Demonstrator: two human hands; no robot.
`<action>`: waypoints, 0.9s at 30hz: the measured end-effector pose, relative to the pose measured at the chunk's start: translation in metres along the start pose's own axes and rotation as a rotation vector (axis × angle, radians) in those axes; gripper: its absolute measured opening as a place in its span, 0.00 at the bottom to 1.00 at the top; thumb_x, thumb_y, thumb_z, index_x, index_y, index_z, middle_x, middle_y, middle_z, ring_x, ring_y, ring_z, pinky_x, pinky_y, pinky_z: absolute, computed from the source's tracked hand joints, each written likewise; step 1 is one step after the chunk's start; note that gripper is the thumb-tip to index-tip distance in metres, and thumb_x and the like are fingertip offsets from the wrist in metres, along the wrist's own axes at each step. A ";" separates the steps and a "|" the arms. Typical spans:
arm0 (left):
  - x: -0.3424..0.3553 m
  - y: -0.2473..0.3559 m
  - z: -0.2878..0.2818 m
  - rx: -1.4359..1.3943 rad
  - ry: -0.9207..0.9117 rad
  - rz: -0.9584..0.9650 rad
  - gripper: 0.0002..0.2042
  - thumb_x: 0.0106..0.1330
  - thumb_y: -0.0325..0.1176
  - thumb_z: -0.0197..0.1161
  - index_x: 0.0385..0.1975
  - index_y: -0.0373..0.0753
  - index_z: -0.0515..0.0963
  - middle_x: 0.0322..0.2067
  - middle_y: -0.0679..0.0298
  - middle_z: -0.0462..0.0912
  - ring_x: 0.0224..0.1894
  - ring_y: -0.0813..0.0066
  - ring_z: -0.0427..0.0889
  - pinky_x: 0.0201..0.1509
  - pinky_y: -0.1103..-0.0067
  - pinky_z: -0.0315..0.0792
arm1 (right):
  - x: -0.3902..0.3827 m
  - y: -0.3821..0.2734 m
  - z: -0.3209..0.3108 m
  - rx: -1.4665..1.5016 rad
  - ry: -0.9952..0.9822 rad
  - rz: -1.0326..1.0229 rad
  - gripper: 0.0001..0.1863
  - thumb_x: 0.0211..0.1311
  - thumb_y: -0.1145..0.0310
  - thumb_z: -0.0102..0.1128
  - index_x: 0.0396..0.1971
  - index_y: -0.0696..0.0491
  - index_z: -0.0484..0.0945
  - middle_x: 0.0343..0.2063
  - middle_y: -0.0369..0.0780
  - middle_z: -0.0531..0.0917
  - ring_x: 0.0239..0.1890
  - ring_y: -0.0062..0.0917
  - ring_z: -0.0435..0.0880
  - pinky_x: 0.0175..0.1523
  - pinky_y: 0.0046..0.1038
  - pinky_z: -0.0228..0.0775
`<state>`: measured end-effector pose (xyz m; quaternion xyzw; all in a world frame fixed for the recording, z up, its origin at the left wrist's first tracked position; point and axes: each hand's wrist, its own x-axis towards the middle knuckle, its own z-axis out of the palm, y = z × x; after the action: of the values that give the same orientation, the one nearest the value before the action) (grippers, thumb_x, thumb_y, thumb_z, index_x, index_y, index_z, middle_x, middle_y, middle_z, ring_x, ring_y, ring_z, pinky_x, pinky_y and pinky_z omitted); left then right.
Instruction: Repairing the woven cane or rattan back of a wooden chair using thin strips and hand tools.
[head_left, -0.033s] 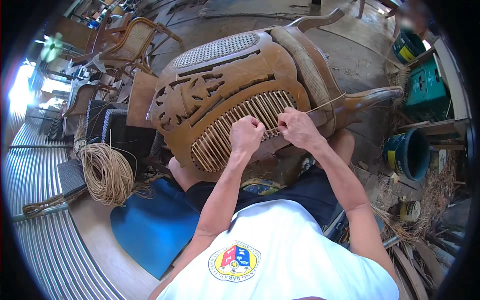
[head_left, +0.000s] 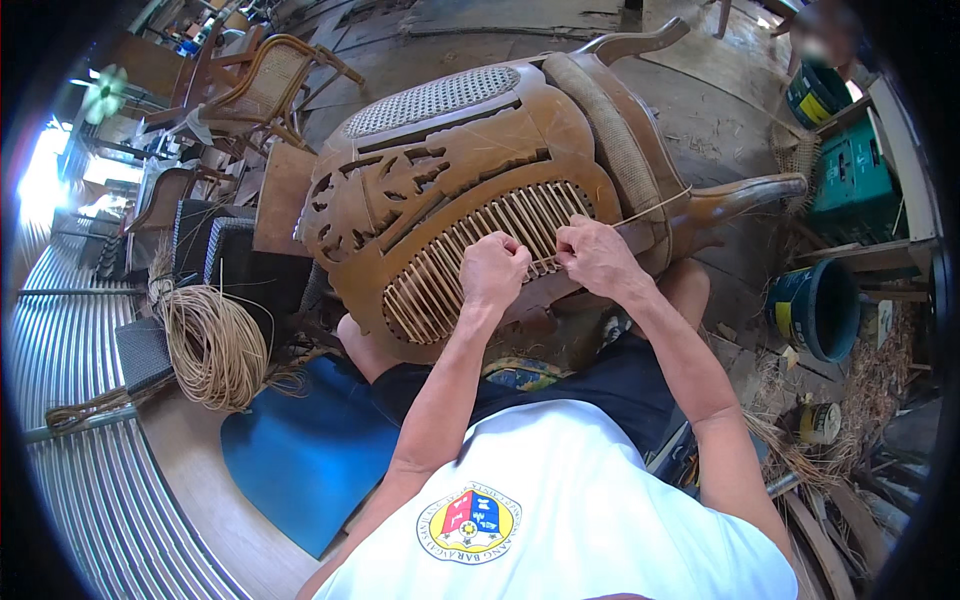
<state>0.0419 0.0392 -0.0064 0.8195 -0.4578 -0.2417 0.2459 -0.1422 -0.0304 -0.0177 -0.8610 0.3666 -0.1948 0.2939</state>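
A carved brown wooden chair [head_left: 560, 135] lies tipped over in front of me, its back facing up. Parallel cane strands [head_left: 425, 290] run across the oval opening nearest me. At the near edge of that opening, my left hand [head_left: 493, 268] is closed in a pinch, and my right hand [head_left: 598, 256] pinches just to its right. A thin cane strand [head_left: 650, 208] passes between both hands and stretches from the right one toward a chair leg. The fingertips partly hide where it meets the other strands. The far oval panel [head_left: 430, 100] holds finished woven cane.
To the left hangs a coil of cane [head_left: 215, 345], near a blue sheet [head_left: 310, 450] on the floor. Another cane chair [head_left: 265, 90] stands at the far left. On the right are a dark bucket [head_left: 815, 308], a green crate [head_left: 850, 185] and heaped cane scraps [head_left: 860, 400].
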 end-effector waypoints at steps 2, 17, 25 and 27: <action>-0.002 -0.003 0.000 0.015 0.003 0.009 0.11 0.59 0.37 0.69 0.31 0.34 0.87 0.24 0.58 0.88 0.27 0.69 0.88 0.38 0.74 0.80 | 0.000 -0.003 -0.004 0.005 -0.043 0.057 0.04 0.58 0.72 0.66 0.29 0.58 0.81 0.33 0.46 0.80 0.41 0.43 0.82 0.48 0.41 0.75; -0.008 0.015 -0.022 0.182 -0.297 0.284 0.08 0.66 0.36 0.64 0.35 0.41 0.87 0.31 0.50 0.88 0.37 0.50 0.88 0.44 0.61 0.81 | -0.015 -0.002 -0.006 0.014 -0.008 0.111 0.04 0.59 0.71 0.62 0.30 0.55 0.82 0.35 0.46 0.82 0.41 0.44 0.84 0.48 0.43 0.77; -0.021 -0.014 -0.005 0.098 -0.025 0.589 0.08 0.65 0.32 0.69 0.38 0.37 0.88 0.25 0.59 0.87 0.26 0.73 0.85 0.33 0.75 0.77 | -0.012 0.004 -0.003 0.066 -0.005 0.090 0.06 0.62 0.68 0.65 0.30 0.55 0.82 0.35 0.45 0.82 0.41 0.44 0.84 0.48 0.43 0.76; -0.026 -0.020 -0.004 0.099 0.067 0.607 0.07 0.66 0.32 0.68 0.38 0.36 0.87 0.23 0.62 0.86 0.25 0.78 0.83 0.31 0.77 0.76 | -0.011 0.005 -0.004 0.078 -0.008 0.079 0.06 0.62 0.68 0.65 0.30 0.55 0.83 0.35 0.45 0.81 0.41 0.43 0.84 0.48 0.43 0.76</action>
<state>0.0448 0.0717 -0.0108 0.6640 -0.6843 -0.1076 0.2816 -0.1544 -0.0265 -0.0191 -0.8344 0.3914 -0.1939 0.3362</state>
